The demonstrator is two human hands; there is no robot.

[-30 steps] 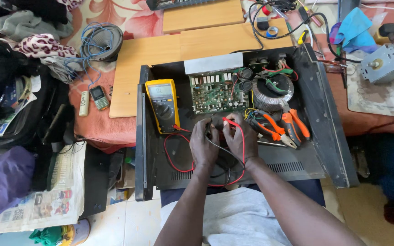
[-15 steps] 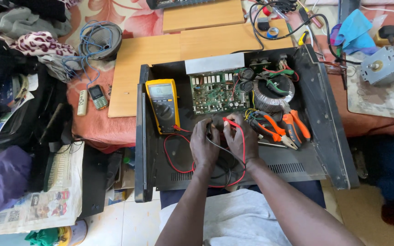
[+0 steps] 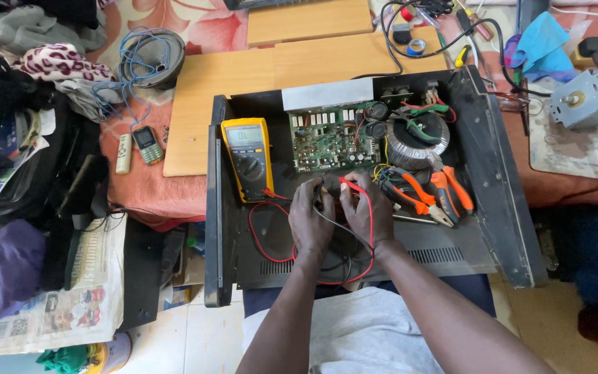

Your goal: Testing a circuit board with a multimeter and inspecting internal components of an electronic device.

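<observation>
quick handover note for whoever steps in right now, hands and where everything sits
Left hand: inside the open black chassis, fingers bent at the near edge of the green circuit board; a black lead runs from under it, the grip is hidden.
Right hand: beside the left, pinching the red probe, tip toward the board.
Yellow multimeter: lying in the chassis left of the board, red lead plugged in, display lit.
Orange-handled pliers: lying right of the hands, below the ring transformer.
Done: cover off, meter connected, probes at the board.
Left: the reading is too small to tell.
</observation>
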